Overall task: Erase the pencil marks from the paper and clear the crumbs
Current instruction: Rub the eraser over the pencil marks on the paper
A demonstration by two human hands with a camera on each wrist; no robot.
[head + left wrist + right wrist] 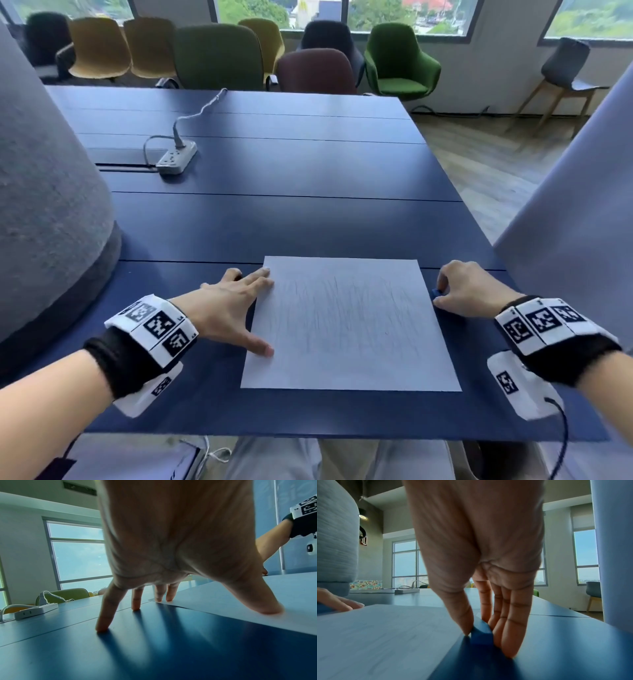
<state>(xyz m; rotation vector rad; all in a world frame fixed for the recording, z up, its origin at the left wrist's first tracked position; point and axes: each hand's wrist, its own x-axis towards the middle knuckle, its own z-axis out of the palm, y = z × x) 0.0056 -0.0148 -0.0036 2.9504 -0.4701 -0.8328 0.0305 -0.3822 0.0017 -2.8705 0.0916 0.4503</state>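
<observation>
Head view: a white paper [349,322] lies flat on a dark blue table [274,219], near the front edge, its long axis running away from the person; faint pencil marks [335,308] cover most of its middle. The left hand [226,308] sits at the paper's left edge w/ fingers spread and straight, thumb and two fingertips pressing on the sheet. The right hand [469,287] is just off the paper's right edge, fingers curled around a small blue eraser [435,292] that barely shows. So the marks lie to the left of the eraser, and the right hand is the one nearer to it. A white power strip [176,158] sits well apart at the far left. Left wrist view: the left hand [171,547] stands on its fingertips [169,599]; the thumb and two fingers are on the paper [240,601], the other two on bare table [120,649]. Nothing is held. Right wrist view: the right hand [479,561] pinches the eraser [482,635] btwn thumb and fingers. The eraser rests on the table [556,635], touching or just beside the paper [385,635] edge; I can't tell which. No crumbs visible. Judgement: erasing hasn't begun; the next move likely calls for lifting the eraser and carrying it left onto the marks.
</observation>
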